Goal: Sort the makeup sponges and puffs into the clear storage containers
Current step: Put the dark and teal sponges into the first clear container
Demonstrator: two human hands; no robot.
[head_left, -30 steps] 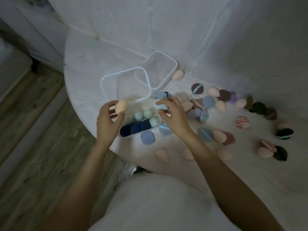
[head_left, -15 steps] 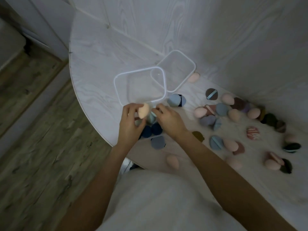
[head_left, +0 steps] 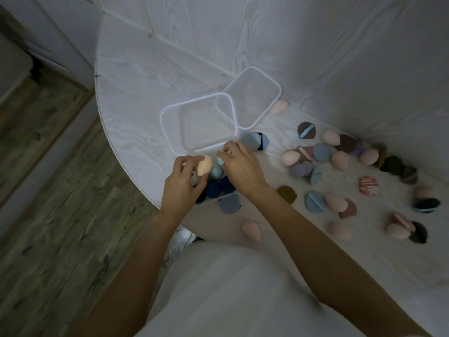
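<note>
At the far left lies the wood-plank floor [head_left: 48,190], and the curved edge of the pale round table [head_left: 136,76] cuts across it; on the table stands a clear container [head_left: 170,132] with a white rim, nothing visible inside it, and a second clear container [head_left: 272,81] just behind it to the right, their corners overlapping in the view. The left hand [head_left: 181,186] hovers at the table's near edge, its fingers curled and pinching a peach teardrop sponge [head_left: 204,165] by thumb and fingertips; beneath the two hands sits a third, low container, largely hidden, holding dark blue sponges [head_left: 213,189] and pale teal sponges [head_left: 215,171]. The right hand [head_left: 243,169] reaches over it with fingers bent, pinching a mint sponge [head_left: 220,161] at the fingertips; just beyond its fingertips rests a light blue puff [head_left: 255,141], and below its wrist a grey-blue puff [head_left: 229,203] lies on the table. Further right the unsorted pieces are scattered: a mustard puff [head_left: 286,193], a peach sponge [head_left: 251,230] near the edge, a brown puff with a teal strap [head_left: 306,130], a cluster of pink sponges and mauve and blue puffs [head_left: 322,153], a striped red puff [head_left: 368,186], and dark green puffs [head_left: 394,164] towards the wall.
</note>
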